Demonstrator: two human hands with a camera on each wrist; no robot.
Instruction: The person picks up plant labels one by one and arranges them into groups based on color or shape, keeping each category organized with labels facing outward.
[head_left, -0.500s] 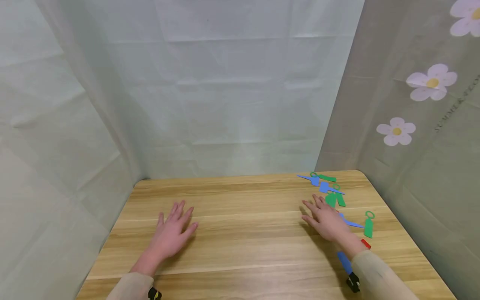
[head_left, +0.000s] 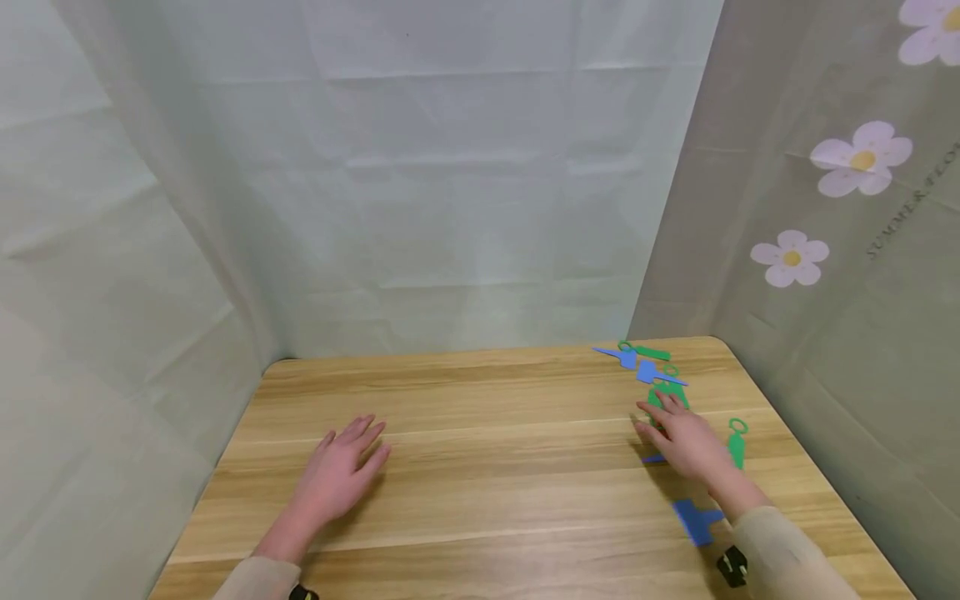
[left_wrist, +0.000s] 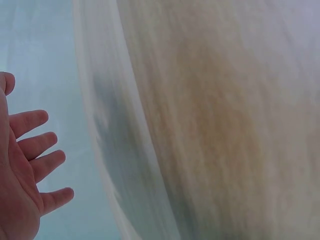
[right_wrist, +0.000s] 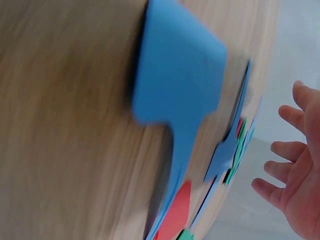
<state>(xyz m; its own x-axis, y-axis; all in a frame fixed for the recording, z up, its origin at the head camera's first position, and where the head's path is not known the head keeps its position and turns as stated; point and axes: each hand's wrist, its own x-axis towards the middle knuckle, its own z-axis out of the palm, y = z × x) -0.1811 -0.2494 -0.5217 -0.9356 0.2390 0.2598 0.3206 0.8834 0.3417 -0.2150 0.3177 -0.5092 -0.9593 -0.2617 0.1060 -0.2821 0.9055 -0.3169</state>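
My right hand (head_left: 690, 446) hovers over the right side of the table, fingers spread and slightly bent, holding nothing. Its fingertips overlap green tags (head_left: 678, 392) in the head view. Under the forearm lies a blue T-shaped plant label (head_left: 696, 522) with a pointed stem, seen large in the right wrist view. Beside that stem, the same view shows a red piece (right_wrist: 176, 212), partly covered. Another green tag (head_left: 737, 450) with a ring on top lies right of the hand. My left hand (head_left: 337, 475) is over the table's left side, fingers extended, gripping nothing.
Farther back on the wooden table (head_left: 480, 417) lie two more blue labels (head_left: 647, 372) and a green ringed tag (head_left: 652, 353). Pale cloth (head_left: 465, 208) hangs behind and on both sides, with printed flowers (head_left: 791, 258) on the right.
My right hand has moved to the right, over the scattered labels, uncovering more of the near blue one. The left hand has shifted only slightly, its fingers a little lower and closer together.
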